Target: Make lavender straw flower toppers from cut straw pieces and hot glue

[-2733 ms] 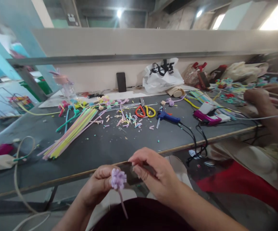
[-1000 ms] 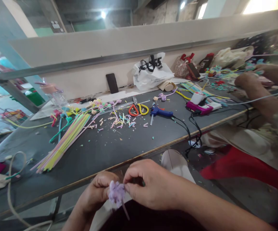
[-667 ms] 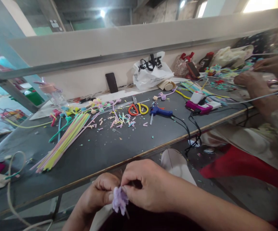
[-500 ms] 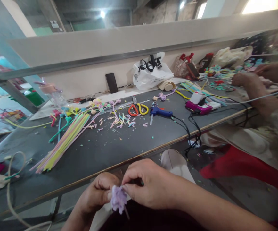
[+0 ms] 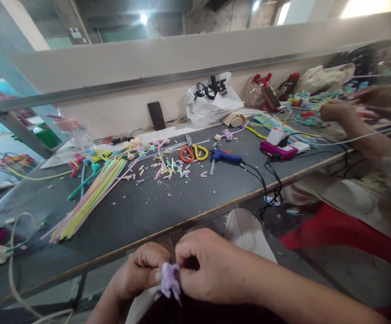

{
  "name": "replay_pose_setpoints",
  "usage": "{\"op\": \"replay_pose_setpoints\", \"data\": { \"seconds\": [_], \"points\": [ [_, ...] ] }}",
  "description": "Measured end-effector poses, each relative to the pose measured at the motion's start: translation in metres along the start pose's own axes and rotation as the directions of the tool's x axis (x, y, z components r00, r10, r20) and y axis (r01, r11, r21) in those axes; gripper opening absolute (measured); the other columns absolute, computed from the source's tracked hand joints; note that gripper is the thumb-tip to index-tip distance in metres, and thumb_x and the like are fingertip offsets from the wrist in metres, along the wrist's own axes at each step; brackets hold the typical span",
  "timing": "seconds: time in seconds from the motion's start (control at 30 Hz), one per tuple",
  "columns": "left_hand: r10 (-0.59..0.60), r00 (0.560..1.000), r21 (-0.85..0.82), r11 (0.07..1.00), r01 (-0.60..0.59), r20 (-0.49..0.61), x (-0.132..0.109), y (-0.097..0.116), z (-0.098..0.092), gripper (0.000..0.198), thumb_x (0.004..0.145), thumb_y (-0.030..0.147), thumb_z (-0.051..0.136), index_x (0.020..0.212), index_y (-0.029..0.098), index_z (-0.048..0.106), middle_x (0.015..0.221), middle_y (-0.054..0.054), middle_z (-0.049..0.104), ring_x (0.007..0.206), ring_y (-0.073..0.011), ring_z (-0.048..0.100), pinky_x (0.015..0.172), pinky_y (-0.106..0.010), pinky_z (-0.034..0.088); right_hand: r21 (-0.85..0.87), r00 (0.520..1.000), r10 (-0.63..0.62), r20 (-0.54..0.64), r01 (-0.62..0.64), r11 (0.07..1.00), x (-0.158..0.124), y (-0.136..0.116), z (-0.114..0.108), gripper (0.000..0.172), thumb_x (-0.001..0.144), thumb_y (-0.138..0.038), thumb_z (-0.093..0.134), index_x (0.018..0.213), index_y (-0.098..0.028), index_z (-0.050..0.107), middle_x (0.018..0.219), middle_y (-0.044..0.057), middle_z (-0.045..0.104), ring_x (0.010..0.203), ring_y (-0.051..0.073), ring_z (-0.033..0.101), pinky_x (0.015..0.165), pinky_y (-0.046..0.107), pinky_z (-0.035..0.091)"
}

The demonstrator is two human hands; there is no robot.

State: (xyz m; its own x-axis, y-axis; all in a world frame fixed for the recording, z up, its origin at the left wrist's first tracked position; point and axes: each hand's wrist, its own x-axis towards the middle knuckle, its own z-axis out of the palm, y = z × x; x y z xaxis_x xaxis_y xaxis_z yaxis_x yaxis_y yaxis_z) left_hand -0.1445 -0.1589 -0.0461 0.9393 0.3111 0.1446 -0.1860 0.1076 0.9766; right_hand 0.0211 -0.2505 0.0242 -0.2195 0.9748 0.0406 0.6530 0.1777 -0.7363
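Observation:
A fuzzy lilac pipe-cleaner flower (image 5: 170, 280) is held between my two hands, over my lap and below the table's front edge. My left hand (image 5: 144, 267) pinches it from the left, thumb and fingers closed. From the right, my right hand (image 5: 209, 265) is closed with its fingertips against the flower's edge. A thin stem end shows under the petals. The far side of the flower and some of my fingertips are hidden.
On the dark table (image 5: 141, 211) lie a bundle of pipe cleaners (image 5: 90, 198), scattered cut bits (image 5: 170, 170), scissors (image 5: 193, 153), a blue glue gun (image 5: 225, 156) and a magenta power strip (image 5: 278, 150). A phone (image 5: 156, 116) leans at the back. A co-worker's hands (image 5: 337, 110) are at right.
My right hand has turned slightly and drawn its fingertips in against the flower. The flower has shifted a little to the right and turned. The co-worker's hand has moved slightly left.

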Motion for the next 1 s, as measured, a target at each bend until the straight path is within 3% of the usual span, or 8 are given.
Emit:
{"op": "replay_pose_setpoints", "data": {
  "seconds": [0.17, 0.33, 0.47, 0.6, 0.73, 1.0],
  "points": [
    [-0.009, 1.000, -0.013, 1.000, 0.009, 0.001, 0.000, -0.002, 0.001, 0.043, 0.075, 0.045, 0.059, 0.047, 0.014, 0.046, 0.045, 0.003, 0.033, 0.044, -0.0069, 0.031, 0.046, -0.022, 0.024, -0.097, 0.998, -0.035, -0.043, 0.030, 0.995, -0.002, -0.006, -0.004, 0.010, 0.066, -0.019, 0.056, 0.058, -0.017, 0.061, 0.056, -0.002, 0.056, 0.051, 0.008, 0.043, 0.049, 0.021, 0.029],
    [0.044, 0.999, -0.055, 0.997, -0.046, -0.026, 0.001, 0.000, 0.000, 0.043, 0.075, 0.041, 0.060, 0.046, 0.014, 0.043, 0.046, 0.004, 0.032, 0.044, -0.0065, 0.030, 0.046, -0.022, 0.024, -0.038, 1.000, 0.009, -0.005, -0.009, 0.999, -0.002, -0.002, -0.010, 0.012, 0.073, -0.025, 0.056, 0.075, -0.020, 0.067, 0.063, -0.001, 0.062, 0.055, 0.010, 0.049, 0.051, 0.021, 0.033],
    [0.046, 0.988, 0.040, 0.998, -0.040, -0.145, -0.001, 0.004, -0.003, 0.033, 0.077, 0.036, 0.060, 0.054, 0.014, 0.054, 0.054, 0.002, 0.039, 0.053, -0.0088, 0.037, 0.051, -0.021, 0.029, -0.011, 0.985, 0.051, -0.162, -0.053, 0.999, -0.003, 0.000, -0.009, 0.010, 0.073, -0.018, 0.054, 0.076, -0.020, 0.063, 0.071, -0.001, 0.061, 0.060, 0.009, 0.050, 0.053, 0.020, 0.035],
    [0.038, 0.979, 0.210, 0.978, 0.005, -0.201, -0.002, 0.006, -0.006, 0.028, 0.081, 0.032, 0.056, 0.061, 0.013, 0.059, 0.057, 0.001, 0.045, 0.056, -0.0097, 0.040, 0.053, -0.021, 0.031, 0.009, 0.969, -0.010, -0.246, 0.012, 1.000, -0.005, -0.002, -0.005, 0.008, 0.076, -0.018, 0.053, 0.077, -0.020, 0.061, 0.079, 0.000, 0.059, 0.065, 0.009, 0.051, 0.059, 0.022, 0.038],
    [0.084, 0.977, 0.426, 0.905, 0.007, -0.196, 0.001, 0.008, -0.005, 0.032, 0.084, 0.034, 0.051, 0.059, 0.014, 0.056, 0.056, 0.001, 0.043, 0.056, -0.0097, 0.040, 0.054, -0.021, 0.030, 0.023, 0.973, -0.034, -0.229, 0.040, 0.999, -0.006, 0.000, -0.003, 0.010, 0.078, -0.019, 0.053, 0.079, -0.020, 0.063, 0.085, 0.001, 0.059, 0.069, 0.009, 0.053, 0.062, 0.022, 0.040],
    [0.150, 0.967, 0.756, 0.652, 0.059, -0.205, 0.005, 0.018, 0.006, 0.033, 0.087, 0.027, 0.043, 0.057, 0.015, 0.047, 0.055, 0.002, 0.041, 0.054, -0.0088, 0.039, 0.052, -0.021, 0.028, -0.020, 0.959, 0.067, -0.277, -0.076, 0.997, 0.000, 0.010, 0.001, 0.007, 0.075, -0.022, 0.062, 0.070, -0.018, 0.064, 0.076, 0.000, 0.063, 0.070, 0.012, 0.054, 0.068, 0.028, 0.037]
  ]
}}
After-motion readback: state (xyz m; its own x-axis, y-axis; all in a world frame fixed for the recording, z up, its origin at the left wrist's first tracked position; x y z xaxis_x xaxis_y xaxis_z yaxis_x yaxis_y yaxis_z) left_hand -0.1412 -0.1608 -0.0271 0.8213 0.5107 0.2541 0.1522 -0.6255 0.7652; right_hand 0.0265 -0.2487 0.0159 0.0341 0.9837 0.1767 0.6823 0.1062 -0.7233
